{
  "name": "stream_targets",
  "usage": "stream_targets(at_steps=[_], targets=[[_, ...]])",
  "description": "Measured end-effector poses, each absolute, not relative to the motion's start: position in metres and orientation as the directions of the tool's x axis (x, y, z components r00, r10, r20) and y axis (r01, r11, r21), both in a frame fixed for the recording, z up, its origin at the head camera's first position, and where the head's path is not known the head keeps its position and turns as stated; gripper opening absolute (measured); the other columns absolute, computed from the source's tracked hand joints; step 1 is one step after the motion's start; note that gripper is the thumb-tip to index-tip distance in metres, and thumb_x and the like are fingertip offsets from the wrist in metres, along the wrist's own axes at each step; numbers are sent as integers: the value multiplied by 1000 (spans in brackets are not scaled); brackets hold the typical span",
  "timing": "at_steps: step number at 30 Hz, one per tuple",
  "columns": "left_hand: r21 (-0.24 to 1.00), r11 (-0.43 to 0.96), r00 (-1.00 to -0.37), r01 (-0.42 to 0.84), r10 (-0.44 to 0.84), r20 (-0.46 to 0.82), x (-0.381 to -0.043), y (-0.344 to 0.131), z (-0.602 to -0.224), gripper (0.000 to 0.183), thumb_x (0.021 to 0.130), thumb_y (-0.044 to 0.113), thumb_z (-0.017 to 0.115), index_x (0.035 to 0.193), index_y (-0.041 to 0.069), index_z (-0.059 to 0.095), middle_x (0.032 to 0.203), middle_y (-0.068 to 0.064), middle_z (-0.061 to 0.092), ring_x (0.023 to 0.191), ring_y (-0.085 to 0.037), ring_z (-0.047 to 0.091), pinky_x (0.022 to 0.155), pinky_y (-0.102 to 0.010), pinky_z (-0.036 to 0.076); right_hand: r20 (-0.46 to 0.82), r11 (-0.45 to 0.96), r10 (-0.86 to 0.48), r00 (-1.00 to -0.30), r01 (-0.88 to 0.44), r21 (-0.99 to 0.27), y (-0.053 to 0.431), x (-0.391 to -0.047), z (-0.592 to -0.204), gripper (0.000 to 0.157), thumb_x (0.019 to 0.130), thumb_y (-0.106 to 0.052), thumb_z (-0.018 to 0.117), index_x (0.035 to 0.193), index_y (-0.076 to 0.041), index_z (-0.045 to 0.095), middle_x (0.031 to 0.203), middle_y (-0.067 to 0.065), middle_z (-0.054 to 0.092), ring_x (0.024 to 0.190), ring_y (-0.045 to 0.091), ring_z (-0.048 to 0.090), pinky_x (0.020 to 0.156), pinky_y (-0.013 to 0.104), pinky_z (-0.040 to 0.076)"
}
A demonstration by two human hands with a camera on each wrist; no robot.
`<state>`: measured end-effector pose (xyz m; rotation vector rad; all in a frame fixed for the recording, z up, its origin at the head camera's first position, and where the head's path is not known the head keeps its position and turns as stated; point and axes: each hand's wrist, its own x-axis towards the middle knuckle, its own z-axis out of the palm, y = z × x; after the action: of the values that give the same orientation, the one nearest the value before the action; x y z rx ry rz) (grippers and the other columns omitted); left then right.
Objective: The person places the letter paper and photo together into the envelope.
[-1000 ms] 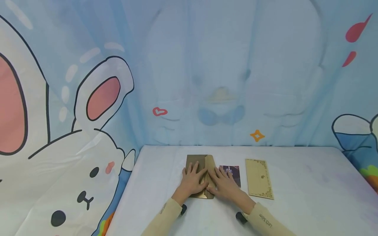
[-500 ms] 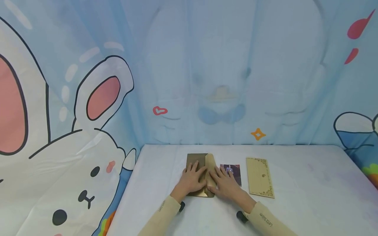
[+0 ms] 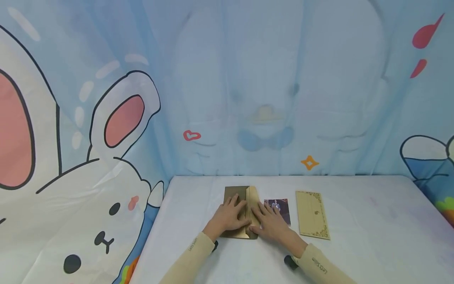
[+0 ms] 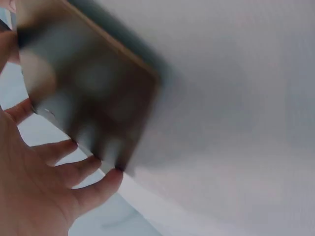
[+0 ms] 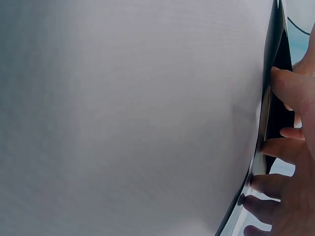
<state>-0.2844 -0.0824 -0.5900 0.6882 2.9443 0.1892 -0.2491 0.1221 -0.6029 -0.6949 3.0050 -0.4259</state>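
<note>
A shiny gold envelope (image 3: 235,191) lies on the white table, its flap (image 3: 253,195) folded out on the right side. My left hand (image 3: 227,216) rests on the envelope's body with fingers spread. In the left wrist view several fingertips (image 4: 109,181) touch the glossy surface of the envelope (image 4: 106,83), which mirrors them. My right hand (image 3: 272,224) lies with extended fingers over the flap, its thumb at the flap's lower part. Its fingers partly cover a small dark photo (image 3: 284,210). In the right wrist view the envelope shows edge-on under the fingertips.
To the right of the photo lies a pale gold card or envelope (image 3: 313,215) with an ornate dark border. A blue cartoon curtain (image 3: 266,79) hangs behind the table (image 3: 369,228) and along its left side.
My left hand has slid slightly to the left on the envelope, and more of the envelope's lower edge shows. The right hand stays nearly in place on the flap.
</note>
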Motion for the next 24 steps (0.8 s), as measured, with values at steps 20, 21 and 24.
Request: stream_targets(at_steps=[20, 21, 24], targets=[[262, 797, -786, 544, 593, -175, -299, -109, -577, 105, 73, 74, 72, 157, 30, 25, 169, -14, 12, 153, -37, 23, 113, -51, 42, 38, 860, -437, -899, -430, -276, 123, -248, -604, 74, 95, -52, 63, 150, -6, 46, 158, 27, 36, 146, 50, 32, 114, 70, 25], [266, 794, -785, 546, 596, -169, -300, -110, -577, 105, 73, 74, 72, 157, 30, 25, 169, -15, 13, 153, -37, 23, 113, -51, 42, 40, 859, -438, -898, -431, -275, 123, -249, -604, 74, 95, -52, 62, 150, -6, 46, 158, 28, 36, 146, 50, 32, 114, 70, 25], [260, 788, -780, 559, 606, -158, -302, -111, -579, 105, 73, 75, 71, 156, 29, 26, 168, -15, 14, 153, -37, 24, 112, -50, 44, 38, 861, -436, -899, -429, -273, 123, -250, -604, 74, 95, -53, 62, 150, -6, 45, 158, 27, 35, 146, 50, 32, 115, 70, 24]])
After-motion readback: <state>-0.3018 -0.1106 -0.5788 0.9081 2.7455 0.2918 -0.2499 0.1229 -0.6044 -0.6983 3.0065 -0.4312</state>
